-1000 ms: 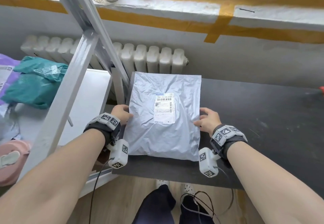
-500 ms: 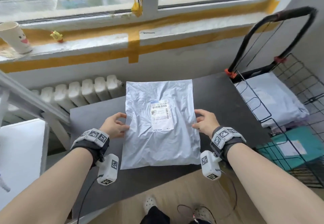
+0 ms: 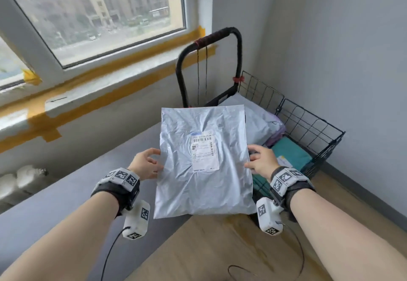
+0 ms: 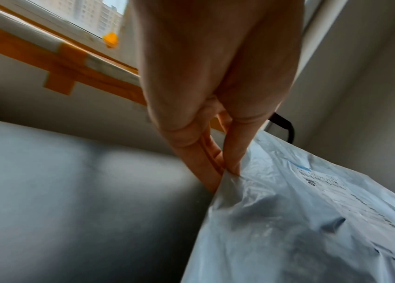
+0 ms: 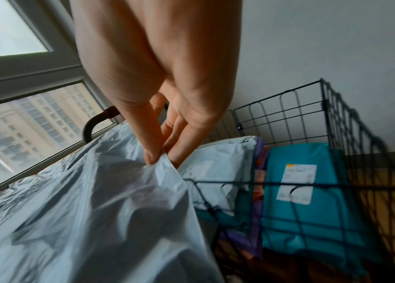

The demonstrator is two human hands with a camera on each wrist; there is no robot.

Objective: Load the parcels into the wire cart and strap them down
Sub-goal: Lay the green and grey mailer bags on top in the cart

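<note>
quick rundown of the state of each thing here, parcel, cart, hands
silver parcel: held in the air, label up
left hand: pinches its left edge
right hand: pinches its right edge
wire cart: open-topped, partly loaded
teal parcel: lying flat in cart

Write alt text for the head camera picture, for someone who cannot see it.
Two bare hands, left hand and right hand, hold a silver-grey mailer bag by its side edges above a dark table. Just beyond stands a black wire cart already holding a teal parcel and other parcels, under a window.
</note>
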